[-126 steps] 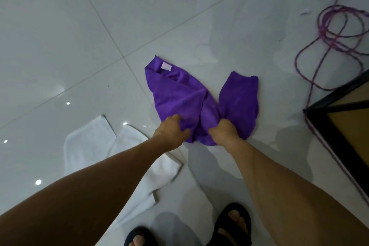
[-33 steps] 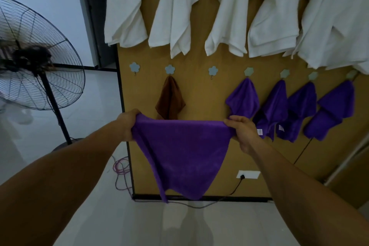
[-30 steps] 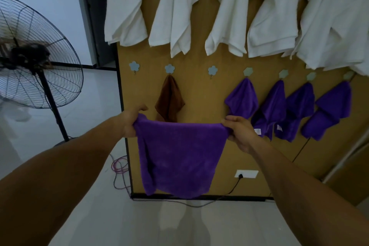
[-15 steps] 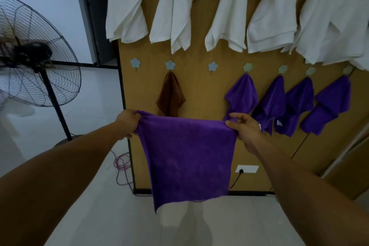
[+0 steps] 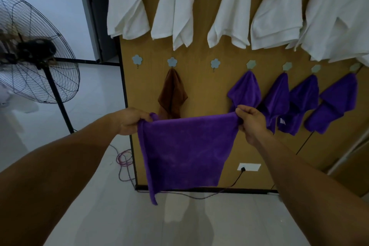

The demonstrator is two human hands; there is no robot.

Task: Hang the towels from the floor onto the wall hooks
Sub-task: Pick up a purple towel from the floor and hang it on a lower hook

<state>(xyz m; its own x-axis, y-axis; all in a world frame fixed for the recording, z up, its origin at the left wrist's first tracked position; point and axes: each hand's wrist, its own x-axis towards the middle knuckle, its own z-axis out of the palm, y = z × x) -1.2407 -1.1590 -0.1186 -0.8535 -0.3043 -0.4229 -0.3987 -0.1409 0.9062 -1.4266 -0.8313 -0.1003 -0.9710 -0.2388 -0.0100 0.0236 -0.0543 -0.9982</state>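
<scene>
We hold the purple towel [image 5: 185,152] spread flat at the centre of the frame, in front of the wooden wall panel [image 5: 201,90] and clear of the floor [image 5: 199,223]. Our left hand [image 5: 131,121], at centre left, grips the towel's upper left corner with curled fingers. Our right hand [image 5: 251,124], at centre right, pinches the upper right corner between thumb and fingers. The top edge runs nearly level between both hands, and the lower left corner hangs lowest. Behind the towel, a row of flower-shaped hooks crosses the panel. The far-left hook [image 5: 137,59] and the third hook [image 5: 215,63] are bare. The second hook carries a brown cloth [image 5: 172,94], its lower end hidden behind the towel's top edge. The four hooks to the right each carry one of the hung purple towels [image 5: 303,102], and the nearest hangs just behind our right hand. White towels [image 5: 175,6] hang along the upper edge of the frame. A standing fan [image 5: 30,50] occupies the left edge. A coiled pink cable [image 5: 123,159] lies on the floor beside the panel.
</scene>
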